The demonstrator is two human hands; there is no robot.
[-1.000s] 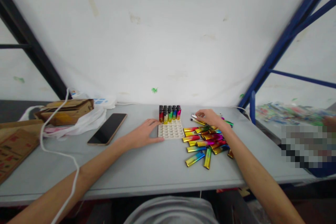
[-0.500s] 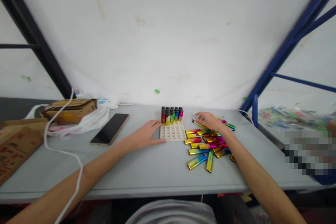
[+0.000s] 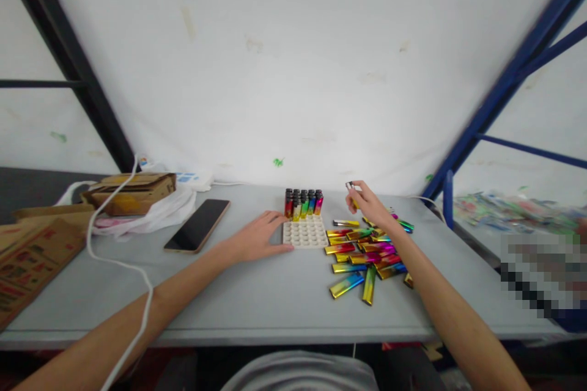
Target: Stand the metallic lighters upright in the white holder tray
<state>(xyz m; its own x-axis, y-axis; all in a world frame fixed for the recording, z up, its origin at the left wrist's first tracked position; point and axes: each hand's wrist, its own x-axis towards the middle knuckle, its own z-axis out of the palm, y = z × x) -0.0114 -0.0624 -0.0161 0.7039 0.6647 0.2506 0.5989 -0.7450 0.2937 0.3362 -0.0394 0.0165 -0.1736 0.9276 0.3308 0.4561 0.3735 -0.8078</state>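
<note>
A white tray with rows of holes lies on the table, and its back rows carry several upright shiny lighters with black tops. My left hand holds the tray's left side, thumb at the front corner and fingers by the back lighters. Raised right of the tray, my right hand is closed on a lighter, its metal top showing above the fingers. Below that hand, a loose pile of lighters in yellow, red, blue, green and purple lies beside the tray.
A black-screened phone lies to the left. Beyond it are a white plastic bag, an opened cardboard box and another carton. A white cable hangs across my left forearm. A blue metal frame rises at the right.
My right hand has lifted up from the back of the pile with a lighter in its fingers. My left hand stays at the tray. The whole view has shifted slightly.
</note>
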